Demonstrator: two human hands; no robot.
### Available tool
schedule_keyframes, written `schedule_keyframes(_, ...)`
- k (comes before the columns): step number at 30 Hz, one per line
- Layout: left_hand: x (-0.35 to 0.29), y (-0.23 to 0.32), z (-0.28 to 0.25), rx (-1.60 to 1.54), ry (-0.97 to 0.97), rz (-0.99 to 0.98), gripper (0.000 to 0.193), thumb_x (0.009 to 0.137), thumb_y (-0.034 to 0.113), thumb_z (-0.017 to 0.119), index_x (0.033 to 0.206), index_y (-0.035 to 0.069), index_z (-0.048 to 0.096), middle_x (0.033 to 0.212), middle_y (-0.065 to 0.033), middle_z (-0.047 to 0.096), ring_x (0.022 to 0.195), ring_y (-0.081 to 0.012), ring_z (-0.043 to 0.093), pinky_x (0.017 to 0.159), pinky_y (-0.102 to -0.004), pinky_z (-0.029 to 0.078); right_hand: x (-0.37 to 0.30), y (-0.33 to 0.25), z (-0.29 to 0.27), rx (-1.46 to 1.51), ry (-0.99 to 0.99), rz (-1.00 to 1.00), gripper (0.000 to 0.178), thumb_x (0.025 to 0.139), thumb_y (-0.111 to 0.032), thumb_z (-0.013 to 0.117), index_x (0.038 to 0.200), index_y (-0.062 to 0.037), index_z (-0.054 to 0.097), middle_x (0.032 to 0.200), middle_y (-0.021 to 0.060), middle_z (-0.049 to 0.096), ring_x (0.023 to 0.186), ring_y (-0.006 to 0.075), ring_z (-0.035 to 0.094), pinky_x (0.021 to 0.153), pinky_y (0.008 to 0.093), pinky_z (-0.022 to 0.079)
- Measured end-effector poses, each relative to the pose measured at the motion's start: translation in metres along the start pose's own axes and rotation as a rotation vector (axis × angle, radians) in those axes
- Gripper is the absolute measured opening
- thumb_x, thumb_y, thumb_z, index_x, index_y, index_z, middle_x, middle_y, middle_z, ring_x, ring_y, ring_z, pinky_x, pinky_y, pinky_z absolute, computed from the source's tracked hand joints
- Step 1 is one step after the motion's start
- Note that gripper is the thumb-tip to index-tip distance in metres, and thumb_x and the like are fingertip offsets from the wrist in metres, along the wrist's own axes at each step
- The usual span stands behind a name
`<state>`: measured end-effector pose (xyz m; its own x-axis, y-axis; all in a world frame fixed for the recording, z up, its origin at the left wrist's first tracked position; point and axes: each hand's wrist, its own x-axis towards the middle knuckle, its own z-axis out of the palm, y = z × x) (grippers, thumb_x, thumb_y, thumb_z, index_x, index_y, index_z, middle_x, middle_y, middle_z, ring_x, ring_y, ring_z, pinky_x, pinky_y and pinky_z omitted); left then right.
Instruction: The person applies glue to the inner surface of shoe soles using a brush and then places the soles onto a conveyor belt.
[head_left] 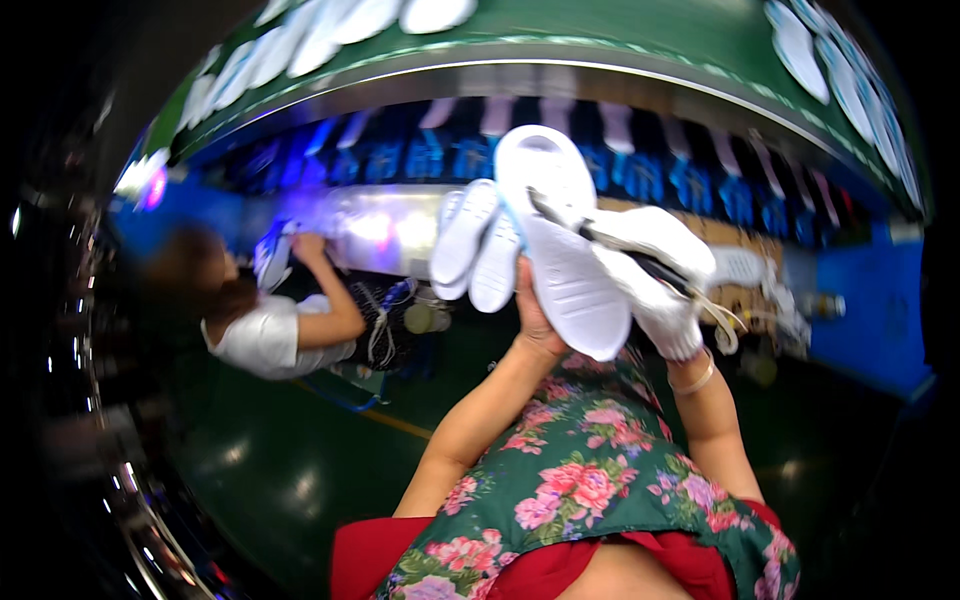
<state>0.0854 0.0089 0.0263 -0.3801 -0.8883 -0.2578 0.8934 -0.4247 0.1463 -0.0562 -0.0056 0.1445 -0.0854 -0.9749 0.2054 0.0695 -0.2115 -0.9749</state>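
A long white shoe sole (575, 280) is tilted up in front of me, with an oval recess at its far end. My bare left hand (535, 318) grips its left edge, fingers partly hidden behind it. My right hand (660, 265), in a white knitted glove, is closed around a slim dark-handled tool (610, 240). The tool's dark tip lies over the sole near the recess; blur hides its exact kind and whether it touches. Just left of the held sole, more white soles (465, 240) are grouped on the bench.
A green conveyor (600, 30) carrying rows of white soles curves across the far side. Beneath it hang dark and blue shoe parts (690, 190). At left, a person in a white shirt (270, 330) handles a shoe. Further white pieces (740, 265) sit at right.
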Motion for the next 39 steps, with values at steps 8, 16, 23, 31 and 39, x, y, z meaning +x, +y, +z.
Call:
schedule_keyframes(8,-0.007,-0.019,0.008,0.308,0.040,0.018,0.087,0.085,0.069,0.059,0.150,0.015,0.037,0.145,-0.0093,0.050,0.131,-0.0306,0.050,0.109,-0.0506,0.042,-0.017,0.024,-0.021,-0.009,-0.147,-0.115,0.040,0.089,-0.010,0.068,0.128,-0.0040,0.063,0.127,0.0101,0.065,0.116,0.0219,0.063,0.101,0.0345,0.049)
schedule_keyframes(16,-0.001,-0.016,0.005,0.338,0.050,0.047,0.088,0.088,0.073,0.051,0.151,0.014,0.034,0.147,-0.0107,0.047,0.134,-0.0303,0.047,0.112,-0.0483,0.039,-0.029,0.026,0.001,-0.040,-0.053,-0.031,0.033,0.084,-0.010,0.069,0.117,-0.0052,0.070,0.116,0.0141,0.070,0.103,0.0257,0.068,0.088,0.0361,0.053)
schedule_keyframes(23,0.016,-0.017,0.018,0.160,-0.068,0.005,0.093,0.087,0.076,0.049,0.153,0.014,0.030,0.147,-0.0115,0.046,0.135,-0.0307,0.045,0.113,-0.0491,0.038,-0.027,0.030,0.011,-0.419,-0.051,-0.346,0.041,0.085,-0.009,0.070,0.126,-0.0051,0.065,0.121,0.0112,0.067,0.110,0.0261,0.065,0.100,0.0381,0.049)
schedule_keyframes(31,0.034,-0.010,0.018,-0.049,-0.174,-0.067,0.092,0.086,0.077,0.048,0.152,0.016,0.030,0.144,-0.0130,0.047,0.125,-0.0394,0.053,0.104,-0.0565,0.046,-0.034,0.045,0.006,-0.363,0.063,-0.239,0.045,0.082,-0.006,0.073,0.126,-0.0053,0.064,0.123,0.0133,0.066,0.114,0.0258,0.065,0.099,0.0364,0.049)
schedule_keyframes(39,0.049,0.000,0.021,-0.091,-0.189,-0.044,0.088,0.083,0.079,0.050,0.147,0.019,0.038,0.137,-0.0170,0.052,0.114,-0.0466,0.057,0.090,-0.0638,0.052,-0.047,0.086,-0.007,-0.281,-0.089,-0.227,0.052,0.089,-0.010,0.069,0.139,-0.0053,0.053,0.137,0.0172,0.057,0.124,0.0240,0.059,0.103,0.0341,0.047)
